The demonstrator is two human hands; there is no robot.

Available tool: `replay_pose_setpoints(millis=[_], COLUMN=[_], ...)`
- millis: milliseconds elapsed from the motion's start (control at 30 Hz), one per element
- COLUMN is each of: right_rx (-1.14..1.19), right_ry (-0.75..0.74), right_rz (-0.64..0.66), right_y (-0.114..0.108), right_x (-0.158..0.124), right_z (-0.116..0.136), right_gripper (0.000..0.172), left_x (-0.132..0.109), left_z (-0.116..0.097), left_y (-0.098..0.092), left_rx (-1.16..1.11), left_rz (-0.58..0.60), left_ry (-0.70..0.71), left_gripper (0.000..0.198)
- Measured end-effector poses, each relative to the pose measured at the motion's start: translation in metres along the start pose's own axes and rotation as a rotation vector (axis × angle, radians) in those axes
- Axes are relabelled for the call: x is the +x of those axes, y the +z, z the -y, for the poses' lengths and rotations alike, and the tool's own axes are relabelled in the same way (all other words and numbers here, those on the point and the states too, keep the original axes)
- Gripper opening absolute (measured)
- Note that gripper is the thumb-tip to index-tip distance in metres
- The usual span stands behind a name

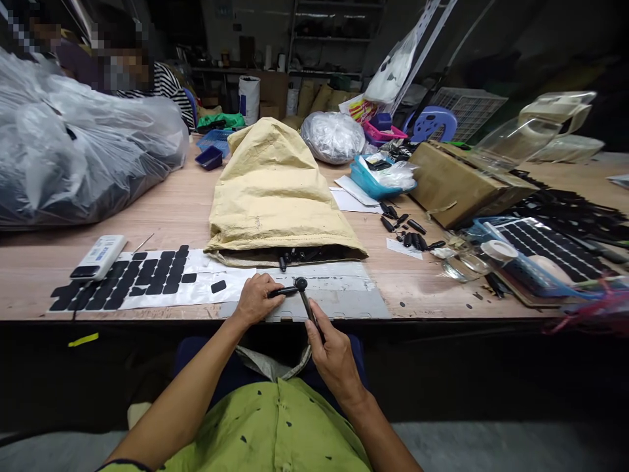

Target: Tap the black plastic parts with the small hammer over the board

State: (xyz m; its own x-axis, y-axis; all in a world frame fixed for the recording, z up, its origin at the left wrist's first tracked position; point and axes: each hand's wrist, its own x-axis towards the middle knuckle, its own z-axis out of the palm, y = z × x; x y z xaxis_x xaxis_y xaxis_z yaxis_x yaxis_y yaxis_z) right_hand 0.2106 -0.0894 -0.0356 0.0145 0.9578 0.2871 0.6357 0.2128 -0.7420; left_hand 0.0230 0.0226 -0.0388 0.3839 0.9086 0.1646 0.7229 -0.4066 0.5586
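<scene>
Wooden counter bears a yellow woven sack with many small black plastic pieces at its mouth, apparently yet to be handled, while at the near edge the left hand and right hand each pinch one arm of a slim black hinged part.

Dim room — warped, blurry edges.

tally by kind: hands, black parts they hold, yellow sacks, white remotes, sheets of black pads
hands, left hand and right hand: 2
slim black plastic parts held: 2
yellow woven sack: 1
white rectangular remote-like device: 1
white sheet of black pads: 1
total: 7
</scene>
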Motion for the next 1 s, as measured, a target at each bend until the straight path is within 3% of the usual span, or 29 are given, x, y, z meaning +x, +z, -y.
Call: replay_pose_setpoints(millis=[267,500,667,867,1000], right_rx=[-0.066,-0.018,-0.026,-0.062,-0.231], right_ry=[-0.031,0.003,0.019,0.169,0.325], right_rz=[0.103,-0.013,0.054,-0.042,-0.098], right_y=[0.01,0.0,0.004,-0.007,-0.025], right_x=[-0.002,0.0,-0.003,0.003,0.011], right_z=[-0.006,-0.01,-0.016,-0.019,-0.02], right_gripper=[0.045,0.046,0.045,0.048,0.049], left_x=[0.0,0.0,0.0,-0.001,-0.002], left_z=[-0.001,-0.003,-0.002,-0.005,-0.008], left_y=[-0.002,-0.001,-0.002,-0.003,-0.003], left_rx=[0.015,0.019,0.02,0.012,0.035], left_rz=[0.007,0.006,0.007,0.008,-0.008], left_ry=[0.035,0.007,0.0,-0.033,-0.02], left_gripper=[0.018,0.022,0.022,0.021,0.023])
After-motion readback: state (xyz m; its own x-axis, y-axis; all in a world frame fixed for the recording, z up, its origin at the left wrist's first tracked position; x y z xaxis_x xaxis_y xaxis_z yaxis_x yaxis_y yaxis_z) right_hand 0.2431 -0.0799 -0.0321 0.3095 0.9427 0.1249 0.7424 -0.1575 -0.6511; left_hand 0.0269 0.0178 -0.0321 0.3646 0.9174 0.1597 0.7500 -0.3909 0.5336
